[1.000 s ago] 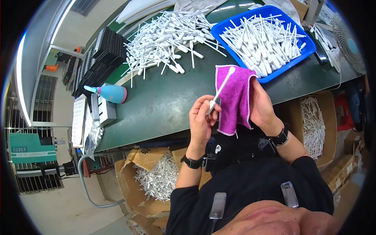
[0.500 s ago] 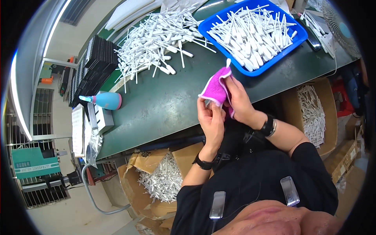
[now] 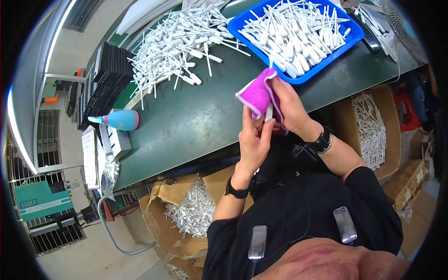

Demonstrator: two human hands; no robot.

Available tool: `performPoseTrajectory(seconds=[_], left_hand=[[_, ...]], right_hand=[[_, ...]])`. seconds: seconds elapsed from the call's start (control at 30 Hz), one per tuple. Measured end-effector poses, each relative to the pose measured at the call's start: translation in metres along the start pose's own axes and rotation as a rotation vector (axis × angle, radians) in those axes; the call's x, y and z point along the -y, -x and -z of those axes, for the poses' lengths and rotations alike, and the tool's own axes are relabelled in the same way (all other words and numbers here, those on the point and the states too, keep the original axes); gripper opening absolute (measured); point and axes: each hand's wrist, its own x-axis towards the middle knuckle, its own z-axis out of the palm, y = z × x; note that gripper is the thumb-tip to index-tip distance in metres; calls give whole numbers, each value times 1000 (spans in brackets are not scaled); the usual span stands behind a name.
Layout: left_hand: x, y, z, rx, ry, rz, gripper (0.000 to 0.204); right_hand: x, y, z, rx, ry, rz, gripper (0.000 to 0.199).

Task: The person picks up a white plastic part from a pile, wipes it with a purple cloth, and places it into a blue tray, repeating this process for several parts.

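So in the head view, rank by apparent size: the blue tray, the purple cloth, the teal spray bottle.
1. Blue tray, clearly largest.
2. Purple cloth and teal spray bottle look alike in size; the cloth is bunched in the right hand, so no ranking.

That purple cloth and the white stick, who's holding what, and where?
The right hand grips the purple cloth, bunched around the white plastic piece. The left hand pinches the piece's lower end below the cloth; its tip pokes out above.

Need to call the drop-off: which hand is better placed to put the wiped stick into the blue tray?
Probably the right hand: it sits just below the blue tray, with the cloth. The left hand pinches the stick farther from the tray.
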Motion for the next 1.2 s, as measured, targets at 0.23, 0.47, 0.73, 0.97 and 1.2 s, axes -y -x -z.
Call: performPoseTrajectory(seconds=[0.23,0.47,0.73,0.97,1.2], left_hand=[[-7,-9,23,-24,-747,-283,51],[-58,-39,40,-136,-261,128,26],[-31,-56,35,-135,96,228,24],[-30,-58,31,-200,100,150,26],[-36,-86,40,-360,160,29,28]], right_hand=[[-6,16,-14,23,21,-197,27],[-5,21,18,235,318,-175,29],[-6,19,7,399,256,-262,35],[-4,16,6,283,235,-292,34],[3,19,26,347,308,-369,25]])
